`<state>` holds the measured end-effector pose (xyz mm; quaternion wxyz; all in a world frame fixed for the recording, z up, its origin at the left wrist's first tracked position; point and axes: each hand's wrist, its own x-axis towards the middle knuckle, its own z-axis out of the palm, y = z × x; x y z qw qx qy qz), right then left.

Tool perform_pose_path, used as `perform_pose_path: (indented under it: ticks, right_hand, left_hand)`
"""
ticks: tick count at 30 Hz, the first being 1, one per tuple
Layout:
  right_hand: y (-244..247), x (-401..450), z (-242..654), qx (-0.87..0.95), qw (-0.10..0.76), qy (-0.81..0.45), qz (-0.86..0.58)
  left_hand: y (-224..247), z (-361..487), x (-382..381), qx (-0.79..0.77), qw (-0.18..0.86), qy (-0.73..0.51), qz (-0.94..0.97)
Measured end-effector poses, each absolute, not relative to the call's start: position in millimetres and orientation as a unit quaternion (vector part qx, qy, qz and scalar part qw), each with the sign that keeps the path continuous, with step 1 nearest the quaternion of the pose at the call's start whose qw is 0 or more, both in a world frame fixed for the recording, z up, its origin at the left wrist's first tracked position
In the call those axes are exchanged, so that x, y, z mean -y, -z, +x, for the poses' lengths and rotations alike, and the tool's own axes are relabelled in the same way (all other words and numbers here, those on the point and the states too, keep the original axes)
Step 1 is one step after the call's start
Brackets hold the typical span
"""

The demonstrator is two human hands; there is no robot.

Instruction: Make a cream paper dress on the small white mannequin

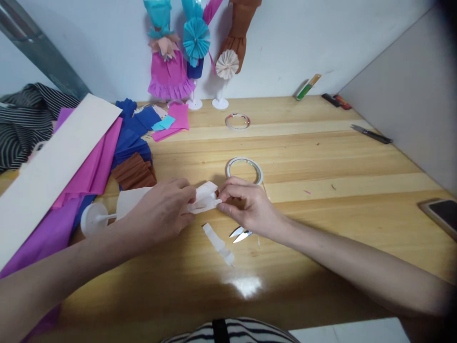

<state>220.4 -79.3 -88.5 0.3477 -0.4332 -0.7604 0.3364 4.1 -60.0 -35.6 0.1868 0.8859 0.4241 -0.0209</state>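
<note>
Striped clothing [259, 332] occupies the bottom edge. White paper [205, 190] is suspended above the table [321, 164]: left hand [162, 205] grip closed on one end, right hand [253, 207] grip pinched on the other. Nearer: pale strip [217, 243], metal blades [243, 236]. Beyond: tape roll [227, 168].

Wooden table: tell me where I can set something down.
Bare wood: between white tape roll and phone, tiny scraps aside; also left of the loose strip, this side of the left hand. Crowded: the left, with coloured sheets; the middle, at the right hand and blades.
</note>
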Motion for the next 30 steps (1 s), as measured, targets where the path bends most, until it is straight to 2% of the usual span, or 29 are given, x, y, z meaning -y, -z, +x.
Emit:
perform_pose_path:
  ticks: [9,14,21,26,30]
  right_hand:
    - [91,81,226,0.777,0.359,-0.349,-0.381]
    - [79,71,233,0.819,0.378,-0.236,-0.361]
    - [79,47,220,0.898,0.325,-0.132,-0.266]
    - [84,38,211,0.894,0.327,-0.16,-0.262]
    - [83,35,208,0.854,0.338,-0.232,-0.321]
  left_hand:
    - [41,3,72,-0.415,0.137,0.004,0.899]
    - [50,-6,76,-0.405,0.155,-0.061,0.899]
    - [52,-9,77,-0.428,0.201,-0.095,0.876]
    - [54,-10,74,-0.432,0.205,-0.106,0.872]
    - [55,-10,74,-0.431,0.211,-0.1,0.871]
